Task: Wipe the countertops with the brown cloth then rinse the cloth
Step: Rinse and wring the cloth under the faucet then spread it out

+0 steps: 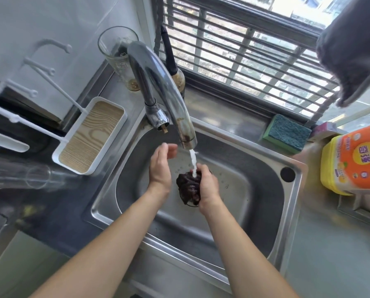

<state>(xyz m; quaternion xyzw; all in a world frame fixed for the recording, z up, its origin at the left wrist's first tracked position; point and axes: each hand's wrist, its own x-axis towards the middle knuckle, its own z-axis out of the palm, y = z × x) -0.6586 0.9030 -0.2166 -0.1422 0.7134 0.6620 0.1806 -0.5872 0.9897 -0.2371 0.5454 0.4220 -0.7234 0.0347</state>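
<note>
The brown cloth (187,186) is wet and bunched into a dark wad over the steel sink (233,196). My right hand (207,186) is shut on it and holds it under the water stream (193,163) that runs from the chrome faucet (158,89). My left hand (161,166) hovers just left of the cloth with its fingers slightly curled and apart, holding nothing, its fingertips near the faucet spout.
A white tray with a wood-grain base (91,134) sits left of the sink. A green sponge (287,133) lies on the back ledge. A yellow-orange detergent bottle (351,162) stands at the right. A glass (119,54) stands behind the faucet. A grey cloth (351,50) hangs top right.
</note>
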